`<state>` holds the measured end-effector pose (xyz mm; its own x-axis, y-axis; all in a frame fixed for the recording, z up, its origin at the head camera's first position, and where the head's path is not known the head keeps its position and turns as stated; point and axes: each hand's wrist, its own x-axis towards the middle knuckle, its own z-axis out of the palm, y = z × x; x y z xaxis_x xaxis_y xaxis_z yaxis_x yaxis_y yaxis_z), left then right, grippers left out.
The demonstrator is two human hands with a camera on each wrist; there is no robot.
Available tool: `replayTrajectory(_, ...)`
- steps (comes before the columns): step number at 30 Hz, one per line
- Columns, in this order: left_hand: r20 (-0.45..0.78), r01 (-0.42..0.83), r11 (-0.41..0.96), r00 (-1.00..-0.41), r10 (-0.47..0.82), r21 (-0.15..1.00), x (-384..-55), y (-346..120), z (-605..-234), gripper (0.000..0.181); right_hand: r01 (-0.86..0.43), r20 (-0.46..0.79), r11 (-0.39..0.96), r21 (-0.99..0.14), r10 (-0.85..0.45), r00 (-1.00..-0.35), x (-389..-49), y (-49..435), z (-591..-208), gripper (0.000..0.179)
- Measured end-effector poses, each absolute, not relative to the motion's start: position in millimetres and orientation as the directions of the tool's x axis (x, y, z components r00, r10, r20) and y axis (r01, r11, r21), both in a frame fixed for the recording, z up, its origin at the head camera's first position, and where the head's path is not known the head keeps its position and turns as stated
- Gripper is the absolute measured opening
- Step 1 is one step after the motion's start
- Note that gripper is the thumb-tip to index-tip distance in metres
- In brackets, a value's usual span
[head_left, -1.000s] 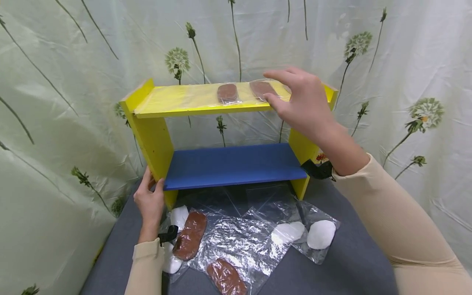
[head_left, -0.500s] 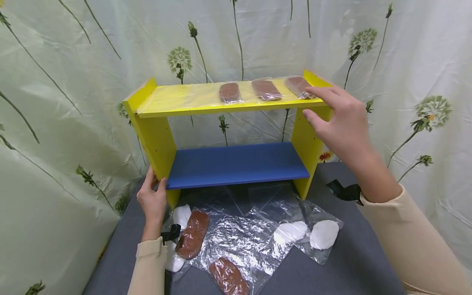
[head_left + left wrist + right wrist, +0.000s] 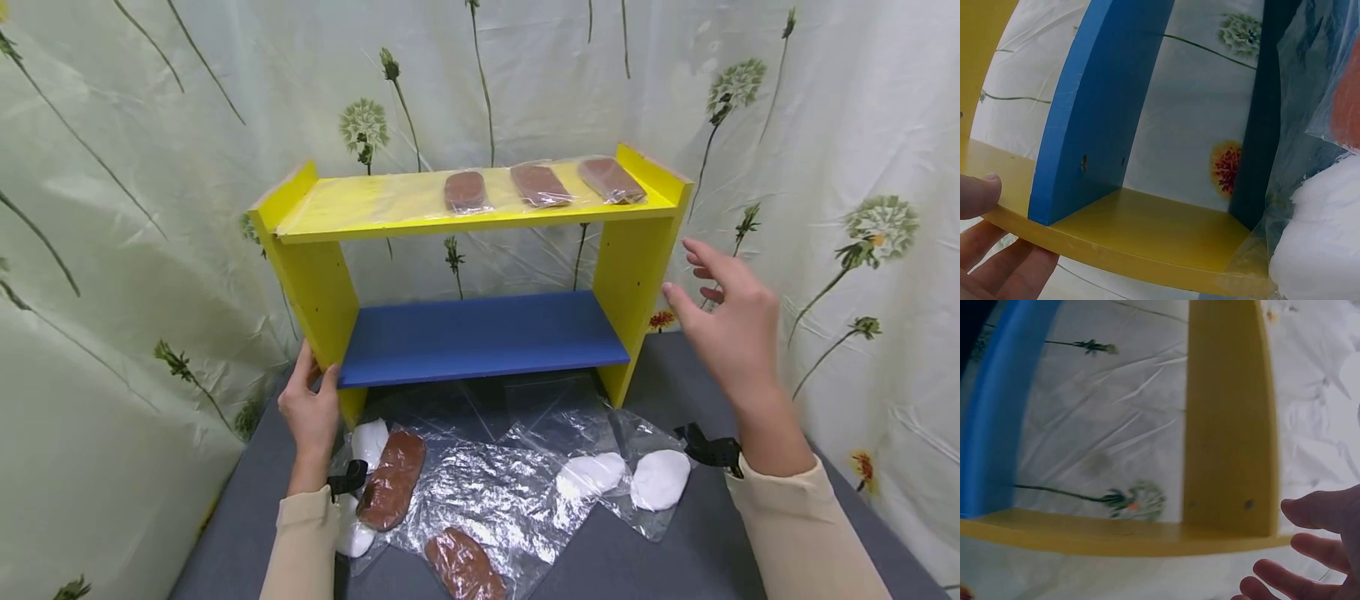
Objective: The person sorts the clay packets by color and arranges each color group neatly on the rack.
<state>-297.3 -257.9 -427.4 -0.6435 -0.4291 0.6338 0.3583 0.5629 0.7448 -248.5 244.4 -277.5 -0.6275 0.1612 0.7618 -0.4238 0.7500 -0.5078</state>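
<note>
Head view: a yellow-and-blue shelf unit (image 3: 480, 337) is stood upright on a dark counter (image 3: 645, 567) before a flower-printed curtain (image 3: 817, 125); clock directions are taken from the unit's centre. At 8 o'clock, its yellow side panel (image 3: 311, 292) is gripped low by the left hand (image 3: 311, 408), the blue board's corner being just beside the thumb; in the left wrist view, the panel is held between the thumb and the fingers on its outer side. At 3 o'clock, the right hand (image 3: 731, 321) is shown just beyond the opposite panel (image 3: 637, 275), with thumb and fingers parted and gently bent and nothing held; whether the panel is brushed by a fingertip cannot be told. On the top board (image 3: 420, 226), three brown slabs in clear plastic are laid flat: a small slab (image 3: 465, 192) at 12 o'clock, a middle slab (image 3: 540, 185) at 1 and an end slab (image 3: 611, 180) between 1 and 2. In front, shiny clear plastic (image 3: 487, 492) is spread on the counter, with brown pieces (image 3: 393, 481) at 6 and 7 o'clock and white pieces (image 3: 660, 479) at 7 and near 5.
</note>
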Motion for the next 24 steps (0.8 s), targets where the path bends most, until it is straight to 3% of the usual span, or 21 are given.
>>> replayTrajectory(10, 0.625, 0.354, 0.556, -0.649, -0.433, 0.752, -297, -258, -431, 0.068, -0.315, 0.639, 0.689, -0.653, 0.278, -0.718, -271, 254, -352, 0.058)
replayTrajectory(24, 0.634, 0.359, 0.564, -0.646, -0.425, 0.744, -298, -259, -431, 0.069, -0.237, 0.565, 0.68, -0.694, 0.311, -0.764, -296, 248, -421, 0.054)
